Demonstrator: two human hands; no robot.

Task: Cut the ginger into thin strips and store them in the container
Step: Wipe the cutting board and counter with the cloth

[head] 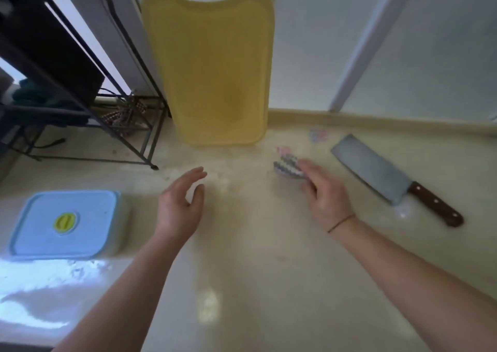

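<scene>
1. Right hand [326, 198], just right of centre frame, has its fingers on a small grey-and-white ridged thing [287, 168] lying on the counter [242, 244]. Too blurry to say what it is, and I can't tell if the fingers are closed on it or just resting there.
2. Left hand [178, 203] hovers left of centre, fingers loosely curled, holding nothing.
3. Ginger: honestly can't spot any. Nothing on the counter clearly reads as a ginger root, so the task's main thing is either out of shot or hidden.
4. Step-wise this looks like setup to me. The yellow cutting board [212, 66] is leaning upright against the wall at top centre, not laid flat, and the cleaver [376, 172] lies untouched at the right, well apart from both hands.
5. My guess for the next move: get the board flat on the counter, then fetch the ginger and the cleaver. The board is big, so probably a two-hand job.
6. Container [67, 225] sits at lower left with its pale blue lid on, so the inside is hidden. It'll need opening before any strips go in.
7. Black wire rack [80, 88] at upper left isn't involved.
</scene>
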